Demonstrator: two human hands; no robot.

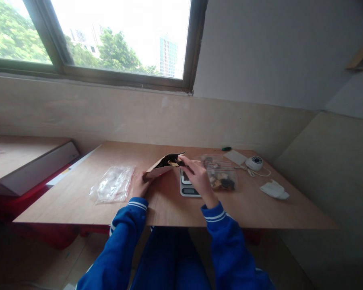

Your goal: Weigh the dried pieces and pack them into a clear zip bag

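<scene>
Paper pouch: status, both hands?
Left hand grips brown paper pouch base. Right hand at pouch mouth. Scale beneath; clear bag alongside.

Two hands: left hand [140,186], right hand [197,177].
One brown paper pouch [161,166], open mouth.
One scale [188,186].
Two clear plastic bags: one flat bag [112,184] at left, one filled bag [220,173] at right; pieces inside too small to count.
One round white device [254,162], one cord [261,173].
One white card [235,156].
One small green object [226,148].
One crumpled white item [273,189], perhaps tissue.
One table [260,213].
</scene>
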